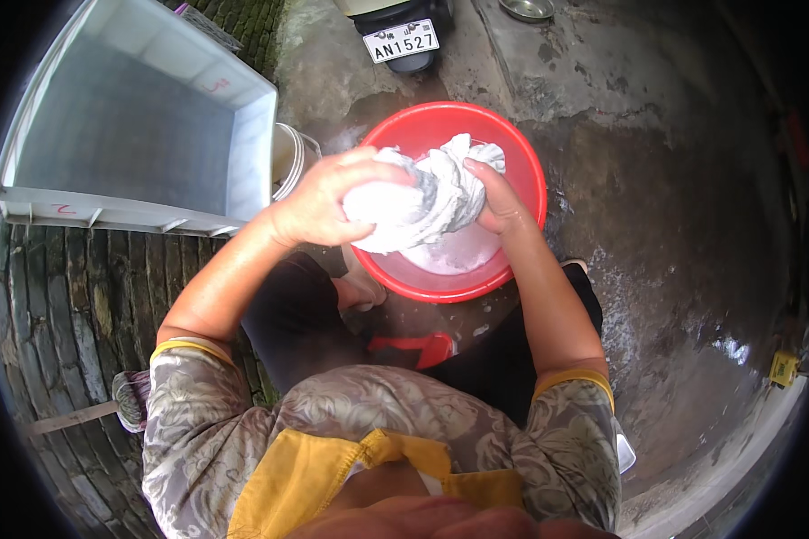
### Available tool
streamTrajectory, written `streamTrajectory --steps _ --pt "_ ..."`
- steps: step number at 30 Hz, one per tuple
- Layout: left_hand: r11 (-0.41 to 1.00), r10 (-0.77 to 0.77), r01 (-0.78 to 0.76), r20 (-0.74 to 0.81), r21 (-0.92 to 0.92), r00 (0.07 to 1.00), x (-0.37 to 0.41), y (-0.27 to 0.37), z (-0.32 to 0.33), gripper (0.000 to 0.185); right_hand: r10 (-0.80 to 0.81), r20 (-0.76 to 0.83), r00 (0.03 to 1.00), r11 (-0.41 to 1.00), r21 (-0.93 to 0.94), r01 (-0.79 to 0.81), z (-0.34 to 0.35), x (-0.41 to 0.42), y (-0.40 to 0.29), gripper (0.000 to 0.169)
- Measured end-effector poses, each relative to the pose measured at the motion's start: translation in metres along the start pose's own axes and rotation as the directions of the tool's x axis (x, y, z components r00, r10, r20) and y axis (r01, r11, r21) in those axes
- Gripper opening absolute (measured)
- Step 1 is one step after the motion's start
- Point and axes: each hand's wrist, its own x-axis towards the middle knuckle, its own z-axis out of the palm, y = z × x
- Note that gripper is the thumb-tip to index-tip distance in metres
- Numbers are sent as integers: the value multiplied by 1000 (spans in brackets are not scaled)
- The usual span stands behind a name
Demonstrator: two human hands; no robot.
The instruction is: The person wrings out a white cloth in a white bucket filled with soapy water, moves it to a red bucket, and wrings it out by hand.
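Observation:
A bunched, twisted white cloth [438, 195] hangs between my hands above a red plastic basin [453, 296]. My left hand [340, 195] grips its left end, fingers spread over the top and thumb below. At the other end, my right hand [495, 195] clasps the cloth with the thumb on top; its other fingers are mostly hidden. Beneath the cloth, whitish sudsy water [455, 259] lies in the basin. The cloth's left part is overexposed, so its folds are hard to make out there.
Left of the basin a white plastic bucket [288, 162] stands beside a large pale plastic crate [253, 148] against a brick wall [74, 296]. A vehicle's rear with a licence plate [402, 42] and a metal bowl [527, 8] are beyond. The concrete floor [654, 222] looks wet.

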Motion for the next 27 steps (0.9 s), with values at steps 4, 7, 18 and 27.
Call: streamTrajectory --steps 4,7,18,27 --pt "994 -112 111 39 18 993 -13 -3 -22 73 18 267 964 996 -91 6 12 -22 -2 59" --pt "989 -85 67 138 134 987 -16 -4 -22 73 122 294 948 968 -247 -47 16 -27 -2 67" --pt "988 -54 28 167 153 984 -5 3 -24 63 148 461 875 847 -515 129 48 -36 12 98" --pt "937 -307 257 -202 -238 930 -12 -3 -13 57 -207 94 974 893 -390 227 39 -30 10 32"
